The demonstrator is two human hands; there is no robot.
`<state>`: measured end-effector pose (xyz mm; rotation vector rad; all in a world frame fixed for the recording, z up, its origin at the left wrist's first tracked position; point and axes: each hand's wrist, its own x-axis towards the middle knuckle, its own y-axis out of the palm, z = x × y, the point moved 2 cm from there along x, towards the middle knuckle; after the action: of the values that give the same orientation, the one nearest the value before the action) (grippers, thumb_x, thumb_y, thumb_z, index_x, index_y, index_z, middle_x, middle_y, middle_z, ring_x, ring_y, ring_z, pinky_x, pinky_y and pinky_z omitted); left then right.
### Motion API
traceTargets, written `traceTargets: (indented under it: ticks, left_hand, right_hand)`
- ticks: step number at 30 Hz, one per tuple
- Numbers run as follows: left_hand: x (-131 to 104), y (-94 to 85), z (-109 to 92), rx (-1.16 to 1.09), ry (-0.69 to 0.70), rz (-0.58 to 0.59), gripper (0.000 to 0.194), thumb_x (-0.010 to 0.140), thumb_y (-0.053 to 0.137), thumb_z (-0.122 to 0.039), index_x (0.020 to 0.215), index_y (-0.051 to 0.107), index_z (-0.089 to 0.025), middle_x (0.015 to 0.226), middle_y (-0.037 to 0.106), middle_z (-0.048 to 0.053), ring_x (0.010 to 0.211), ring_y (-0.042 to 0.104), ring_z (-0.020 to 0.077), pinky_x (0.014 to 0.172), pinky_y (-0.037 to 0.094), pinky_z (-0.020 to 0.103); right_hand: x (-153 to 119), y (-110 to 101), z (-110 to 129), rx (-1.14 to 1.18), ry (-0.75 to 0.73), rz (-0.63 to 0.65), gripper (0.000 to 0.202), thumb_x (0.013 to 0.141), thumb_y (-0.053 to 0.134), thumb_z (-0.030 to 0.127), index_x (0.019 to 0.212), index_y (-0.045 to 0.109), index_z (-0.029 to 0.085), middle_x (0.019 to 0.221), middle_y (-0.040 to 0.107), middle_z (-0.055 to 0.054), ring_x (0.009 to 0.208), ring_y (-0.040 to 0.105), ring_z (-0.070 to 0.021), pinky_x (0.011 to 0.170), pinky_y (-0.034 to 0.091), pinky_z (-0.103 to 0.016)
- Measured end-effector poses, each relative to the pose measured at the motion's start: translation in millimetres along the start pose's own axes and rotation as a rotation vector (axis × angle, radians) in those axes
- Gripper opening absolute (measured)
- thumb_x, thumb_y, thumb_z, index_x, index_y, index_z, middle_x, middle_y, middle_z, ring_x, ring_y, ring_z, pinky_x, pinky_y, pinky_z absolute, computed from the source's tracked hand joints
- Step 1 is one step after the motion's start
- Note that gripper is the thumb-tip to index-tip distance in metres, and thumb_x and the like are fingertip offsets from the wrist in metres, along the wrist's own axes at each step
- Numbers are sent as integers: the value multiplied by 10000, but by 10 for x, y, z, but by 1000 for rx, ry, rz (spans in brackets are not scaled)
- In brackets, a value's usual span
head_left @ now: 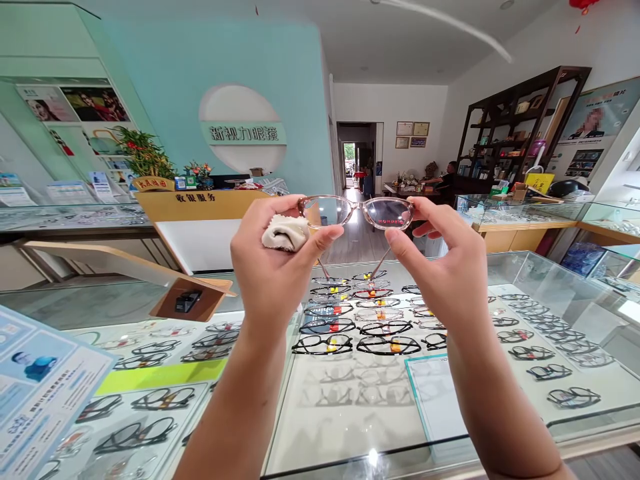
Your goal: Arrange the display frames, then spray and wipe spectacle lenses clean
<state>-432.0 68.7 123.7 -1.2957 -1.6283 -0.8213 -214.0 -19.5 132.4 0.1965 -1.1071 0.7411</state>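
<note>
A pair of clear-framed eyeglasses is held up in front of me, with its temples pointing down and away. My left hand pinches the left rim between thumb and index finger. A crumpled white cloth is tucked in that same hand. On the other side, my right hand grips the right rim with thumb and index finger. Red lettering shows on the right lens. Both hands are raised above a glass display case.
Rows of eyeglasses lie inside the case. A wooden-framed mirror and a blue leaflet stand at the left. A teal-edged sheet lies below my right hand. A person sits far back.
</note>
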Motion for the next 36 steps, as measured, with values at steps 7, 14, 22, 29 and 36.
traceTargets:
  ticks: [7, 14, 22, 29, 36]
  left_hand:
    - [18, -23, -129, 73, 107, -110, 499, 868, 935, -646, 1246, 802, -349, 1152, 751, 68, 1193, 739, 364, 1007, 632, 602]
    - [14, -31, -124, 124, 118, -116, 576, 833, 948, -690, 1283, 797, -365, 1187, 772, 71, 1199, 753, 349, 1024, 648, 567]
    - [52, 70, 1, -41, 3, -17, 606, 800, 998, -625, 1292, 800, -332, 1285, 807, 94, 1283, 753, 365, 1033, 664, 531]
    - [44, 173, 117, -112, -30, -2, 639, 813, 997, -598, 1331, 761, -309, 1398, 789, 121, 1360, 738, 347, 1088, 648, 489]
    - [16, 221, 197, -149, 72, -70, 725, 788, 1025, -589, 1388, 733, -305, 1413, 754, 119, 1392, 718, 362, 1107, 649, 503]
  right_hand:
    - [16, 63, -59, 59, 24, 56, 423, 963, 744, 422, 1367, 813, 320, 1186, 830, -56, 989, 735, -241, 900, 610, -433]
    - [16, 88, -94, 61, 17, 67, 443, 975, 743, 426, 1401, 797, 322, 1199, 831, -59, 962, 748, -236, 912, 629, -444]
    - [-31, 73, 0, -34, -141, -98, 598, 989, 741, 346, 1582, 669, 372, 1403, 746, -100, 1203, 734, -323, 1023, 645, -557]
    - [-97, 64, 51, -125, -256, -140, 619, 1013, 738, 362, 1623, 632, 383, 1515, 700, -120, 1376, 671, -383, 1072, 639, -600]
    - [-56, 115, 11, -29, -376, -200, 590, 1049, 720, 347, 1630, 621, 355, 1506, 715, -113, 1367, 683, -363, 1108, 630, -607]
